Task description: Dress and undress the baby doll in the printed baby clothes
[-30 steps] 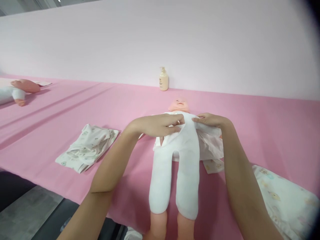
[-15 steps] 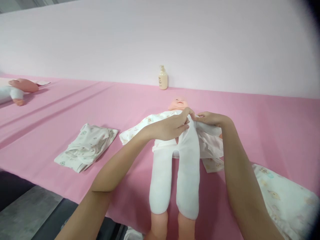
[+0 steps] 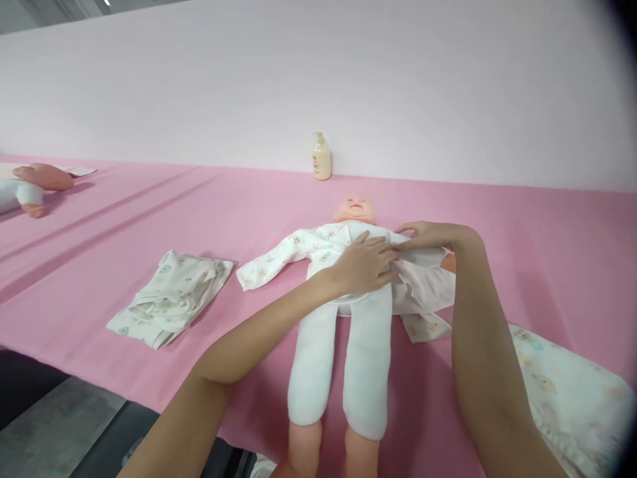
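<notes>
A baby doll (image 3: pixel 355 210) lies on its back with its feet toward me. Its body and legs are white cloth. A white baby shirt (image 3: pixel 323 238) with small printed figures covers one shoulder and the arm on the left. Inside-out cloth of the shirt (image 3: pixel 428 287) lies bunched beside and under the doll on the right. My left hand (image 3: pixel 368 263) is spread flat on the doll's chest, fingers outstretched over the shirt front. My right hand (image 3: pixel 415 236) is at the doll's upper arm on the right, thumb and fingers around it; the exact grip is partly hidden.
Folded printed baby clothes (image 3: pixel 174 299) lie on the pink table cover (image 3: pixel 164 226) at left. A cream pump bottle (image 3: pixel 322 158) stands by the white wall. Another doll (image 3: pixel 30 189) lies far left. A printed cloth (image 3: pixel 572 392) sits at right front.
My left hand has gone from closed fingers near the doll's shoulder to lying flat on its chest. My right hand has shifted slightly right, and the printed shirt front now shows over the chest.
</notes>
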{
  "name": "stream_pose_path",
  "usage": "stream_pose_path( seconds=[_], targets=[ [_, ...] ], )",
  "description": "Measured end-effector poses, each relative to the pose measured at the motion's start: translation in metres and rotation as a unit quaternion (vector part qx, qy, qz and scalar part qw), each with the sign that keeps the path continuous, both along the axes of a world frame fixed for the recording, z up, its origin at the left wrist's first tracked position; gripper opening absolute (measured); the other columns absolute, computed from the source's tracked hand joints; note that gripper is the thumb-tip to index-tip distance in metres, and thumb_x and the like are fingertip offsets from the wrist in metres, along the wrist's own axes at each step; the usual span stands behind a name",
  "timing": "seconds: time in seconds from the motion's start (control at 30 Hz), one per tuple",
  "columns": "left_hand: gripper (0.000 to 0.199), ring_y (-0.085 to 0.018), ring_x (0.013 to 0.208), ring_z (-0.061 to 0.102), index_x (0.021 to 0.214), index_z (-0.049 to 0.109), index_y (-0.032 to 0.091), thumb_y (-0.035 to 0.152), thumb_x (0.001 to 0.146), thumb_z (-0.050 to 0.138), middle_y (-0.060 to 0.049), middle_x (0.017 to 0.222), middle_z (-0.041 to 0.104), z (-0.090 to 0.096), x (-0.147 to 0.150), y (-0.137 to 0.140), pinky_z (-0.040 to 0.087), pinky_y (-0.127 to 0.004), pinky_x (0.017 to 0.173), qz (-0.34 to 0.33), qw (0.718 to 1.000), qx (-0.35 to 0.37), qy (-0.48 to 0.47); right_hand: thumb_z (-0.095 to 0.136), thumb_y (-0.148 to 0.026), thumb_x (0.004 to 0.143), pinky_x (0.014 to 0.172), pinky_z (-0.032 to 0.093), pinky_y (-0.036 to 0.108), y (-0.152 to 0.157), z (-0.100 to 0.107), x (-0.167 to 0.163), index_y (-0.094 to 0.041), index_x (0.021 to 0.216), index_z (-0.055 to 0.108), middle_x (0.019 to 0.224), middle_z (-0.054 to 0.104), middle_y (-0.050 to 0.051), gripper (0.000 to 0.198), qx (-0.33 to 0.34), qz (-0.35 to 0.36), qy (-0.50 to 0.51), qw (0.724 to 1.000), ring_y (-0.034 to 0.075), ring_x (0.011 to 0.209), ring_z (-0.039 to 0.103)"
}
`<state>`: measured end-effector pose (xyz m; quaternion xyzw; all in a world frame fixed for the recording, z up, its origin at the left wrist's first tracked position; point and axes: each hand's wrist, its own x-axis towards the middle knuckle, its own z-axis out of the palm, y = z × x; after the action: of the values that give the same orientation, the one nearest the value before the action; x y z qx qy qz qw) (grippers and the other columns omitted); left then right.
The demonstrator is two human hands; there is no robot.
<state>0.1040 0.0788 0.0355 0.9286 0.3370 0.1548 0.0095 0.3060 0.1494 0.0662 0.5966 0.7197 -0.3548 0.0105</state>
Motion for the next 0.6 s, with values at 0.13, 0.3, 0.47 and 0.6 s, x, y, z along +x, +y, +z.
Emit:
stream_pose_path(
  seconds=[0.13, 0.3, 0.47, 0.6],
  targets=[
    [0.038, -0.025, 0.108, 0.056, 0.112, 0.06, 0.015, 0.04, 0.093, 0.041, -0.01, 0.107, 0.065, 0.003, 0.003, -0.005, 0.029, -0.044, 0.107, 0.012, 0.999, 0.002, 0.035, 0.068, -0.063, 0.066, 0.074, 0.054, 0.039, -0.011, 0.01, 0.021, -0.032, 0.127, 0.055, 0.13, 0.058, 0.008, 0.07, 0.021, -0.071, -0.005, 0.997, 0.033, 0.102, 0.062],
    [0.072, -0.023, 0.083, 0.063, 0.148, 0.02, 0.016, 0.039, 0.087, 0.051, -0.018, 0.138, 0.046, 0.012, 0.02, -0.009, 0.045, -0.034, 0.069, 0.172, 0.985, 0.027, 0.007, 0.065, -0.065, 0.069, 0.076, 0.052, 0.046, -0.027, 0.038, 0.024, -0.04, 0.137, 0.043, 0.135, 0.054, 0.008, 0.076, 0.098, -0.082, -0.06, 0.99, 0.038, 0.106, 0.06],
    [0.097, -0.027, 0.088, 0.063, 0.149, 0.017, 0.014, 0.053, 0.075, 0.065, -0.02, 0.135, 0.049, 0.018, 0.041, 0.011, 0.043, -0.032, 0.064, 0.179, 0.981, 0.065, 0.034, 0.057, -0.053, 0.081, 0.084, 0.05, 0.04, -0.054, 0.064, 0.006, -0.035, 0.127, 0.055, 0.12, 0.063, 0.005, 0.05, 0.129, -0.046, 0.036, 0.99, 0.032, 0.106, 0.06],
    [0.071, -0.025, 0.085, 0.064, 0.137, 0.038, 0.016, 0.054, 0.08, 0.058, -0.008, 0.099, 0.068, 0.024, 0.038, 0.033, 0.041, -0.03, 0.063, 0.181, 0.983, -0.012, 0.014, 0.05, -0.044, 0.088, 0.09, 0.05, 0.036, -0.059, 0.064, 0.014, -0.033, 0.12, 0.06, 0.113, 0.065, 0.003, 0.036, 0.148, -0.071, 0.216, 0.963, 0.023, 0.107, 0.06]
  ],
)
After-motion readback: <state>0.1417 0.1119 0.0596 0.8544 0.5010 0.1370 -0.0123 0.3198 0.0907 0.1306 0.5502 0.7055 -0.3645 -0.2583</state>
